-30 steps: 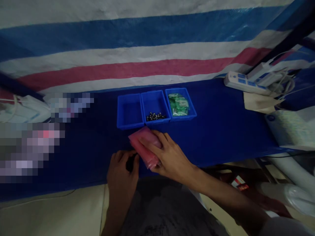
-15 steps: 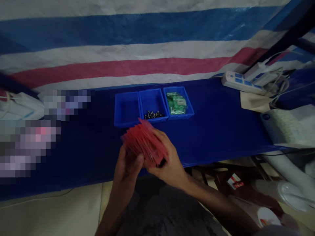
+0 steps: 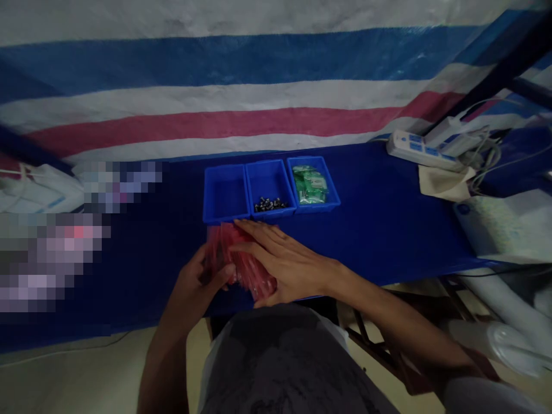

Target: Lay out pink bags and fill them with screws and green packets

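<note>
A thick bundle of thin red plastic bags [image 3: 248, 273] lies between my hands at the table's front edge, just below the blue bins. My left hand [image 3: 196, 282] grips its left side, thumb on top. My right hand [image 3: 287, 261] is laid over the top and right side of the bundle, its fingers stretched and partly covering it. Behind the bundle is a bare-bottomed blue bin [image 3: 226, 192]. The middle bin [image 3: 267, 178] holds small dark metallic parts [image 3: 269, 204], and the right bin [image 3: 330, 198] holds green packets [image 3: 309, 185].
A white power strip [image 3: 422, 152] with plugs and cables sits at the back right, near a beige sheet [image 3: 446, 181] and a pale patterned package [image 3: 517, 224]. White items [image 3: 47, 190] and a pixelated area are at the left. A striped sheet [image 3: 241, 57] hangs behind the table.
The red bundle has come down and left, nearer the table. My right hand has moved from gripping its right side to lying over it with straighter fingers. My left hand has shifted left.
</note>
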The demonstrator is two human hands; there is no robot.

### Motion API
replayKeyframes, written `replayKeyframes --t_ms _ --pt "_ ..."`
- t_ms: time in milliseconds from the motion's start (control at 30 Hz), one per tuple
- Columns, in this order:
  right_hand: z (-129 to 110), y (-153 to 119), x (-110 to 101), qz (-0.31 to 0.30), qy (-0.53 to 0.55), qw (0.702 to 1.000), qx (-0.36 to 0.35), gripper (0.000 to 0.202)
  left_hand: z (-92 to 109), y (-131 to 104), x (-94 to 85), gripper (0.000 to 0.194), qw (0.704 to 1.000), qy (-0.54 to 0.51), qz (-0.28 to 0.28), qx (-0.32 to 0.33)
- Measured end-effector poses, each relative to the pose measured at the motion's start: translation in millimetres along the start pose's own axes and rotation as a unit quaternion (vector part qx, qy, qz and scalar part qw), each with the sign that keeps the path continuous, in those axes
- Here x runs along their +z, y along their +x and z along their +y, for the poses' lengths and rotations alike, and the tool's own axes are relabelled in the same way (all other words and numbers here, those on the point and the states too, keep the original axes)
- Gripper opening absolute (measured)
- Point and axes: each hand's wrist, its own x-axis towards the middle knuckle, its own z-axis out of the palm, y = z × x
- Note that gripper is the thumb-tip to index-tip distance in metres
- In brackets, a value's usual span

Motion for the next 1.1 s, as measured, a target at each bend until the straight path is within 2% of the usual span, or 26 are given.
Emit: replayKeyframes --t_ms 67,200,333,400,467,533,600,667,833,967,1100 --pt "0.9 7.4 3.7 -0.007 0.006 1.0 0.006 0.108 0.3 0.9 -2.9 0.06 1.0 0.017 -0.006 0.023" --pt "1.3 13.7 11.4 0.003 -0.018 1.0 0.018 0.097 -8.0 0.5 -10.1 0.057 0.996 0.076 0.016 0.044" --pt "4.4 14.5 15.2 0.012 -0.035 0.999 0.025 0.086 -18.1 1.4 -13.3 0.062 0.981 0.148 0.079 0.095" --pt "5.8 14.7 16.1 0.016 -0.034 0.999 0.022 0.083 -21.6 -0.3 -13.0 0.056 0.958 0.199 0.137 0.152" --pt "6.4 15.2 16.4 0.017 -0.032 0.999 0.019 0.082 -24.5 -4.3 -12.3 0.041 0.913 0.268 0.173 0.253" --pt "6.5 15.4 15.9 0.018 -0.031 0.999 0.019 0.085 -28.2 -9.4 -12.1 0.04 0.866 0.317 0.149 0.356" --pt "6.4 14.7 14.3 0.018 -0.028 0.999 0.019 0.09 -33.4 -13.8 -12.0 0.053 0.844 0.337 0.086 0.408" --pt "6.4 12.8 11.8 0.013 -0.03 0.999 0.023 0.091 -39.7 -16.5 -11.7 0.062 0.834 0.353 0.045 0.421" --pt "9.0 8.2 8.6 0.001 -0.051 0.998 0.045 0.078 -49.3 -16.9 -8.7 0.054 0.831 0.364 0.045 0.419" --pt "12.2 7.7 12.5 0.047 -0.042 0.998 0.023 0.08 -45.8 -15.8 -7.9 0.05 0.827 0.361 0.061 0.426" --pt "14.0 2.7 12.3 0.09 -0.012 0.996 0.007 0.076 -36.8 -16.6 -6.2 0.055 0.813 0.37 0.078 0.443"
